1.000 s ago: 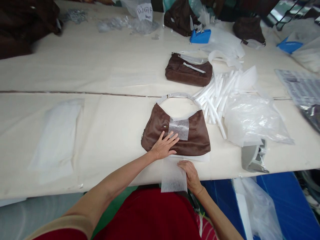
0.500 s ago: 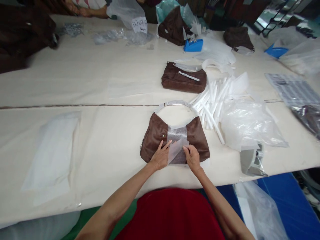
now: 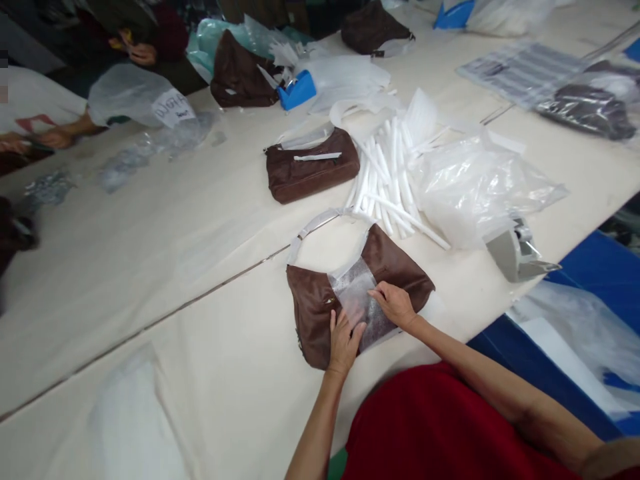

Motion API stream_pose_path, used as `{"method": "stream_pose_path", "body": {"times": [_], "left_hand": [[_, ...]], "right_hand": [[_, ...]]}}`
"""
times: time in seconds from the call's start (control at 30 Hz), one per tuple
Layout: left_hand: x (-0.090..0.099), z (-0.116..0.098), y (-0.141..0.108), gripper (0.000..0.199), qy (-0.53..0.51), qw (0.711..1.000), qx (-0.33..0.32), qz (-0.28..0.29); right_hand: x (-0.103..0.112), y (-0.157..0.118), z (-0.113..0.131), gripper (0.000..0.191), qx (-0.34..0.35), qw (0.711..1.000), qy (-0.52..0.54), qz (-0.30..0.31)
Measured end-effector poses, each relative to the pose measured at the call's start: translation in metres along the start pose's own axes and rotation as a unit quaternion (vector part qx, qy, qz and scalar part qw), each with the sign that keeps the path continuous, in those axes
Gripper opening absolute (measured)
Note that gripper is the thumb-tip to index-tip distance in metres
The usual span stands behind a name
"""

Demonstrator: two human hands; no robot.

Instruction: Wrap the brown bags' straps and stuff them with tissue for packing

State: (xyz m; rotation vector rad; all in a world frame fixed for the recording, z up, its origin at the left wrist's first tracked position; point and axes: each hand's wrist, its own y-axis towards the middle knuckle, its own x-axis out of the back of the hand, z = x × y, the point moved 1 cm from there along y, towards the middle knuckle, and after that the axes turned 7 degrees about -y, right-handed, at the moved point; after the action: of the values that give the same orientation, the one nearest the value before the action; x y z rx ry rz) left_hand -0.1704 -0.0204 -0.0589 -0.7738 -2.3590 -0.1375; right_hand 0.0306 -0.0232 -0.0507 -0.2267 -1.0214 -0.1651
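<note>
A brown suede handbag [image 3: 320,313] lies flat on the cream cloth-covered table [image 3: 225,400], with its strap wrapped in white paper [image 3: 315,228]. A translucent white fibre sheet [image 3: 357,300] is wrapped over the bag's middle. My left hand [image 3: 345,343] presses on the sheet's lower edge and the bag. My right hand [image 3: 395,303] rests flat on the sheet, a little further along. Neither hand seems to grip anything.
Beyond the strap lie a second brown handbag [image 3: 310,167], a pile of white paper tubes [image 3: 390,177] and a clear plastic bag [image 3: 480,187]. A blue tape dispenser [image 3: 297,90] stands further back. A co-worker's hand [image 3: 143,53] shows at the far side.
The view has turned clockwise. The sheet, which hung at the bag's front, now lies folded over its middle, and both hands press on it.
</note>
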Motion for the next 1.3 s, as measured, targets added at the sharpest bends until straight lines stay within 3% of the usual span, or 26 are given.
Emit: {"method": "stream_pose_path", "body": {"times": [0.27,0.43,0.57,0.63,0.7,0.77,0.83,0.97,1.1,1.2,1.3], "left_hand": [[-0.01,-0.006,0.007,0.028,-0.076,0.966,0.043,-0.243],[-0.012,-0.016,0.011,0.024,-0.087,0.948,0.068,-0.3],[-0.01,-0.027,0.006,0.036,-0.022,0.938,0.001,-0.346],[-0.009,-0.032,0.004,0.034,0.03,0.954,-0.047,-0.294],[-0.01,-0.034,0.008,0.037,0.069,0.98,-0.082,-0.17],[-0.01,-0.032,0.018,0.045,0.095,0.99,-0.087,-0.061],[-0.01,-0.027,0.032,0.051,0.125,0.99,-0.063,-0.018],[-0.009,-0.018,0.052,0.06,0.2,0.98,-0.015,-0.005],[-0.009,-0.016,0.057,0.061,0.222,0.975,-0.016,-0.017],[-0.008,-0.018,0.057,0.059,0.235,0.97,-0.031,-0.047],[-0.007,-0.02,0.06,0.058,0.254,0.964,-0.041,-0.073]], "right_hand": [[-0.006,0.006,0.007,0.04,-0.113,0.994,-0.003,-0.006],[-0.008,0.008,0.009,0.043,-0.134,0.991,0.0,-0.004],[-0.009,0.008,0.009,0.042,-0.138,0.99,0.007,-0.008],[-0.01,0.009,0.009,0.042,-0.138,0.99,0.013,-0.013],[-0.009,0.009,0.01,0.041,-0.138,0.99,0.018,-0.015],[-0.007,0.01,0.011,0.042,-0.138,0.99,0.023,-0.016],[-0.006,0.012,0.012,0.042,-0.142,0.989,0.029,-0.016],[-0.005,0.017,0.013,0.046,-0.159,0.985,0.058,-0.01],[-0.002,0.024,0.014,0.048,-0.182,0.975,0.127,-0.016],[0.011,0.023,0.013,0.044,-0.188,0.942,0.278,0.0],[0.037,0.008,-0.004,0.039,-0.176,0.905,0.387,-0.021]]}}
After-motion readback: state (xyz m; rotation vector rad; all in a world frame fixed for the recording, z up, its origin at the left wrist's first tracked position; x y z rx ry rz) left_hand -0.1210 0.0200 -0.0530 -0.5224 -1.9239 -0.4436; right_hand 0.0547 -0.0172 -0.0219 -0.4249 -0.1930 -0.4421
